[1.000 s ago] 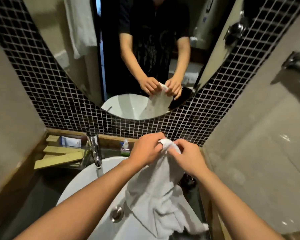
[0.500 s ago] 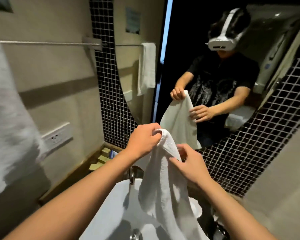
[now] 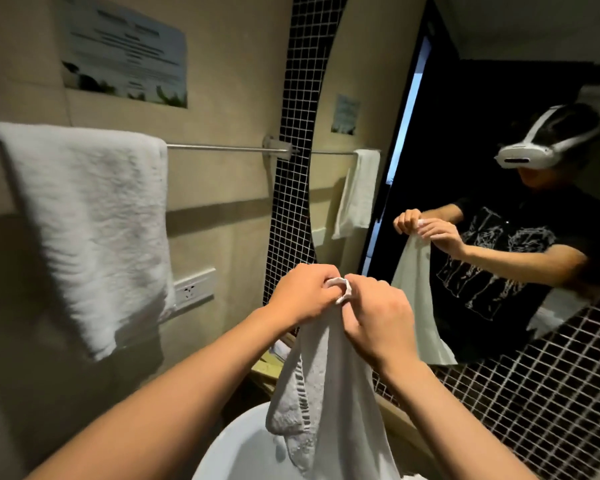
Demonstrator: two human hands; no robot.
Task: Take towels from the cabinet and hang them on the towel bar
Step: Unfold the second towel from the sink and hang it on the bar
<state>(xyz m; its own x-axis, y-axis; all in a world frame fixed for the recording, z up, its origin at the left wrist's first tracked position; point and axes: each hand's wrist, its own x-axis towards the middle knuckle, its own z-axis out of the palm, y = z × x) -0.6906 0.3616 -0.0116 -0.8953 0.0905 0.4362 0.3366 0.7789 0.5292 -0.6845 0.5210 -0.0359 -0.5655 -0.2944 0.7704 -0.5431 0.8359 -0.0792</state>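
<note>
Head view: your left hand [image 3: 303, 292] and right hand [image 3: 378, 322] meet in front of you, fingers of both curled and pinching the top edge of a white towel [image 3: 326, 382]. It hangs limp from that bunched edge, its lower end trailing over the rim of the basin [image 3: 236, 445]. To your left runs the bar [image 3: 219, 147], fixed to the beige wall; a hung towel [image 3: 87, 223] drapes over its left end, and the stretch toward the right bracket is bare. A socket [image 3: 194, 291] sits on the wall below. The mirror [image 3: 499, 81] repeats your hands and the cloth.

Soft, light terry like this should sag and fold wherever it is unsupported, and it looks unlikely to slip. You would likely do best to slide your pinches apart to the two top corners, so the edge spreads flat before going over the bare stretch.
</note>
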